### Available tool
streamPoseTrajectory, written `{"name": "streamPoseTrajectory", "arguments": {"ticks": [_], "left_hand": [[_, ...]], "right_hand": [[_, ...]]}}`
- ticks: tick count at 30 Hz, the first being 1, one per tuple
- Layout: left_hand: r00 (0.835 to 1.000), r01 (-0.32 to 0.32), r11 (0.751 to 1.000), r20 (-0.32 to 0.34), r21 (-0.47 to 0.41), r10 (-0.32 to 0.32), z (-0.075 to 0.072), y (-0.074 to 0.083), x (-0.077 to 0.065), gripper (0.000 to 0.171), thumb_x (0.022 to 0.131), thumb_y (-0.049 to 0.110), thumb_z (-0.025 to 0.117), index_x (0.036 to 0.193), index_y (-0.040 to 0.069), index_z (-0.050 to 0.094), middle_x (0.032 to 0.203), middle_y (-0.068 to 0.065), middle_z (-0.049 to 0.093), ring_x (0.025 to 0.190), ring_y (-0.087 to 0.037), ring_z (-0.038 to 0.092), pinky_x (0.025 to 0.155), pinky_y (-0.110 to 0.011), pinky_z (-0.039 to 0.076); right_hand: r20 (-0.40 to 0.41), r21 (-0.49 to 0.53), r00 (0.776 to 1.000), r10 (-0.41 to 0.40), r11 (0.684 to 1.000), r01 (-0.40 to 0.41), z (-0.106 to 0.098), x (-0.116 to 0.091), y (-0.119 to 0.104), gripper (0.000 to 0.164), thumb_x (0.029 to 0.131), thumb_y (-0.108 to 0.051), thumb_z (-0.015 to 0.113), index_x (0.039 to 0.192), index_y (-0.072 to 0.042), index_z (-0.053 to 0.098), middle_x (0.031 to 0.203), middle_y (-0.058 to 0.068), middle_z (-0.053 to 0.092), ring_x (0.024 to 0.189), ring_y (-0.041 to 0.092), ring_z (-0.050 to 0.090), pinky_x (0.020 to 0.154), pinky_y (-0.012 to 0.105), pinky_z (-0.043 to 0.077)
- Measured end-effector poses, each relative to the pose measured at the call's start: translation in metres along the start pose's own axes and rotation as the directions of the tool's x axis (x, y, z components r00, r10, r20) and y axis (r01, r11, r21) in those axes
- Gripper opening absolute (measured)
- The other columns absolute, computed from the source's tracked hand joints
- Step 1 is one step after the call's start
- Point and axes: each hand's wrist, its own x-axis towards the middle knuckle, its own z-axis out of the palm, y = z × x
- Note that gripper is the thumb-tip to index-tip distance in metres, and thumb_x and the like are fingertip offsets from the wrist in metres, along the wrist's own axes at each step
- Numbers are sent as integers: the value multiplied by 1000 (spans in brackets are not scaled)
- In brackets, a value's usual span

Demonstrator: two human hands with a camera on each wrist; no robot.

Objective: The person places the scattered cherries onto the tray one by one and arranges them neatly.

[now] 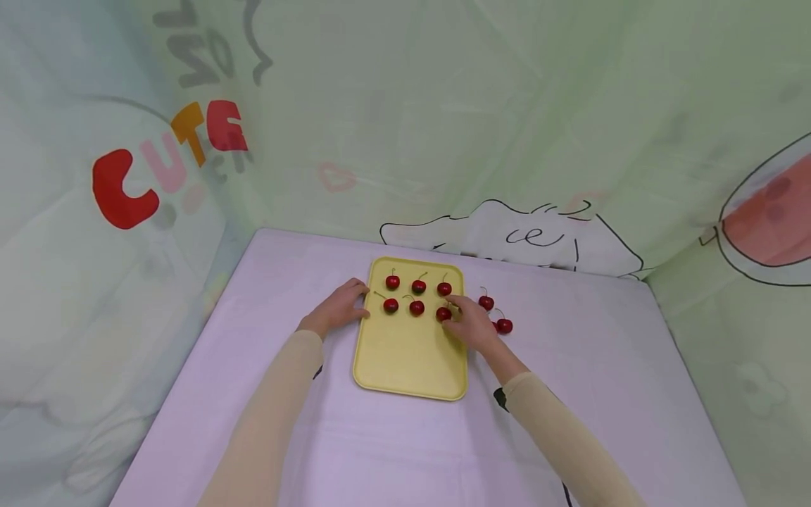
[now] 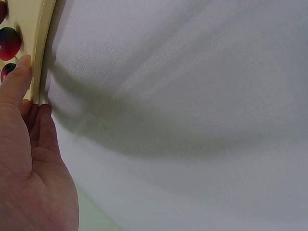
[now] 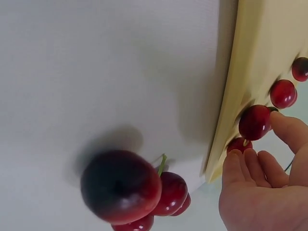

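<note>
A yellow tray (image 1: 412, 362) lies on the table, with cherries in two rows across its far half. My left hand (image 1: 342, 306) grips the tray's left edge; in the left wrist view the thumb (image 2: 19, 79) lies over the rim and the fingers (image 2: 45, 127) are against its outer side. Over the tray's right side, my right hand (image 1: 472, 322) pinches the rightmost cherry (image 1: 443, 314) of the nearer row between thumb and fingers. Behind it sits the far row's right cherry (image 1: 445, 289).
Beside the tray on the right lie a few loose cherries (image 1: 504, 326), one partly hidden by the right hand. A pale purple cloth (image 1: 602, 373) covers the table. Printed curtains (image 1: 405, 127) hang behind and at both sides.
</note>
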Motion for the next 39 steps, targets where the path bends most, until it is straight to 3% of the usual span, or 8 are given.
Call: {"name": "streamPoseTrajectory", "arguments": {"ticks": [4,14,22,27,39], "left_hand": [[1000,-12,1000,-7,6,12,0,-1,-1,54,92,22,70,136,-3,51,137,-13,45,129,-26,45,114,-36,35],[1000,-18,1000,-4,12,18,-2,2,-2,54,92,22,70,136,-3,51,137,-14,45,130,-26,45,115,-36,34],[1000,-5,1000,6,11,5,-3,2,-2,55,92,24,70,137,-2,51,138,-13,45,130,-26,44,115,-35,33],[1000,-17,1000,-1,15,17,-2,2,-3,54,92,23,70,136,-2,51,137,-13,46,130,-26,45,115,-35,33],[1000,-19,1000,-11,14,19,-1,3,-3,54,92,22,70,136,-3,51,137,-14,45,130,-27,45,115,-36,34]], "right_hand": [[-19,25,1000,5,1000,-5,-5,-7,6,60,95,-21,65,147,-3,41,148,19,42,132,39,43,109,53,38],[-130,31,988,-82,996,86,-17,-28,32,65,102,-32,53,151,2,28,153,23,32,141,40,29,115,55,26],[-139,29,990,28,999,-24,-26,-44,58,78,99,-42,54,156,-4,17,160,20,17,147,39,13,117,57,19],[-149,49,985,82,996,-75,-30,-56,68,81,98,-38,58,157,-5,13,160,21,15,147,40,12,116,60,19],[-156,46,975,158,987,-153,-34,-67,85,81,100,-43,52,157,-4,9,160,22,14,145,43,16,116,59,21]]}}
